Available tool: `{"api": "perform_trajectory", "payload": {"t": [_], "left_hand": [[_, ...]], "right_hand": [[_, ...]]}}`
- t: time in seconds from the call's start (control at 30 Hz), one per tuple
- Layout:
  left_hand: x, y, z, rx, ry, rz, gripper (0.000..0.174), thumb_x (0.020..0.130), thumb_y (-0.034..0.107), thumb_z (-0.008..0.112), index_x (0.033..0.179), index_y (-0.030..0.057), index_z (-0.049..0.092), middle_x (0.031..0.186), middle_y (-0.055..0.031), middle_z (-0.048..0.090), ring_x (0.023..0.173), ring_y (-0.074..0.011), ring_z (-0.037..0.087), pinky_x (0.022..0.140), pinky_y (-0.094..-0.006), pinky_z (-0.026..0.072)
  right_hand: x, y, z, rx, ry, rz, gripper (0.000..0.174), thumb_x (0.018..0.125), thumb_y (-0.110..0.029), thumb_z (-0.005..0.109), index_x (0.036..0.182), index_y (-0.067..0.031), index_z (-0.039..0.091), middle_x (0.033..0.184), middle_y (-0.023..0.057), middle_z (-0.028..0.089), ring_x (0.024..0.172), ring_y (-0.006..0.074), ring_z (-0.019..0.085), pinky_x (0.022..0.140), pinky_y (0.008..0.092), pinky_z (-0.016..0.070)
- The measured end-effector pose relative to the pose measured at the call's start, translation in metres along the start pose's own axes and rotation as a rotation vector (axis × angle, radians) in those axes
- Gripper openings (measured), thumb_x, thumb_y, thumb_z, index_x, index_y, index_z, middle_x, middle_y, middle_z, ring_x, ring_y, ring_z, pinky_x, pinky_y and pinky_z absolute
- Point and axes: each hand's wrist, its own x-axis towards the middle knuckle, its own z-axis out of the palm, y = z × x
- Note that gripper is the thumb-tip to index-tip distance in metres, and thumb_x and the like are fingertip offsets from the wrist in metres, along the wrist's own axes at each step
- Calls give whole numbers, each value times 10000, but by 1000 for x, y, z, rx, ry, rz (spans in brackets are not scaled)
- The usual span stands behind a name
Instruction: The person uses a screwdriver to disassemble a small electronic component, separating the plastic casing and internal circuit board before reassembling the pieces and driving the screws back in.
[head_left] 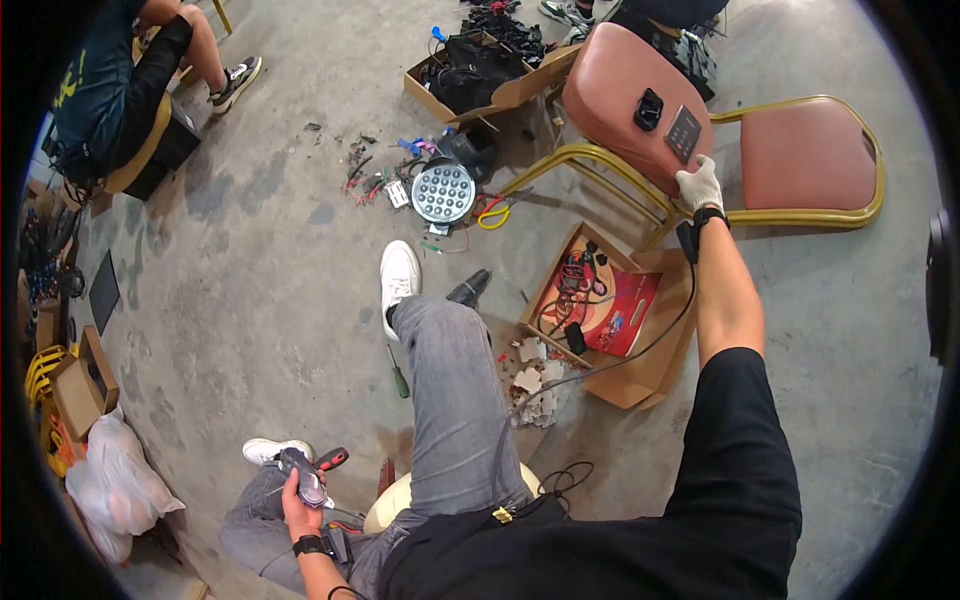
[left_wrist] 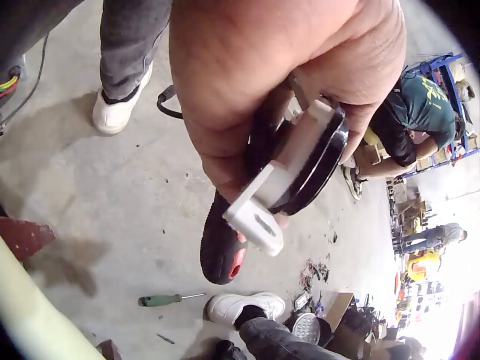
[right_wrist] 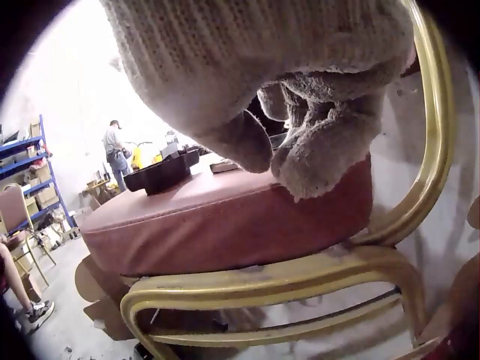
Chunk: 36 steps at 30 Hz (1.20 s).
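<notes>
Far left, one small cardboard box and one white bag sit in the clutter along the floor's edge; I cannot make out what that box holds. My left hand is low beside my knee, fingers wrapped round one round black part with a white bracket, held above the floor. One red-and-black tool handle shows just behind it. Beyond that hand a wide stretch of bare concrete lies open up to the seated person at top left. One green screwdriver lies beside my leg, and one round lamp head lies further out among wire scraps. I count three cardboard boxes in all. The second box, at the top, holds black cables and gear. The third box, by my right arm, holds a red sheet and black leads. My right hand, gloved, sits at the near edge of a red pad, one of two on gold frames. Its fingers are bent with the tips on the cushion, and I cannot tell whether it grips. Two dark items lie on that pad. Open floor runs right of the frames.
</notes>
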Motion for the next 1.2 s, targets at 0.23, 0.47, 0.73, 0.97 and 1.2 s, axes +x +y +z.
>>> {"api": "perform_trajectory", "payload": {"t": [0.23, 0.47, 0.73, 0.97, 1.2], "left_hand": [[-4, -1, 14, 15, 35, 53, 363, 974, 259, 569, 1138, -64, 581, 961, -157, 650, 846, -269, 663, 731, -346, 573], [-2, -1, 8, 25, 22, 30, 352, 973, 248, 566, 1145, -59, 578, 983, -154, 648, 848, -269, 663, 734, -344, 571], [0, 0, 12, 50, 27, 18, 346, 970, 248, 570, 1158, -43, 578, 1009, -133, 652, 845, -266, 665, 736, -342, 564], [-1, 0, 10, 45, 46, 34, 351, 968, 257, 581, 1150, -44, 581, 972, -141, 657, 833, -265, 665, 731, -346, 563], [-2, 0, 16, 24, 25, 34, 342, 977, 252, 570, 1134, -52, 581, 948, -159, 656, 840, -269, 666, 735, -353, 566]], "right_hand": [[-4, -9, 0, 0, -69, -1, 680, 789, -280, 651, 1403, -98, 424, 1254, 289, 603, 1196, 428, 572, 1034, 434, 442], [4, -9, 6, -25, -121, -18, 667, 783, -238, 633, 1405, -102, 435, 1274, 270, 600, 1207, 410, 572, 1044, 419, 437], [15, 1, 9, 13, 1, -11, 650, 777, -219, 626, 1388, -94, 444, 1282, 267, 597, 1216, 403, 568, 1033, 418, 445], [4, 8, 14, -9, 4, -5, 659, 789, -241, 630, 1402, -125, 418, 1268, 289, 595, 1196, 431, 571, 1024, 439, 447], [-17, 1, 17, -27, 67, 116, 583, 800, -256, 641, 1313, -43, 461, 1202, 303, 622, 1163, 445, 585, 990, 461, 463]]}}
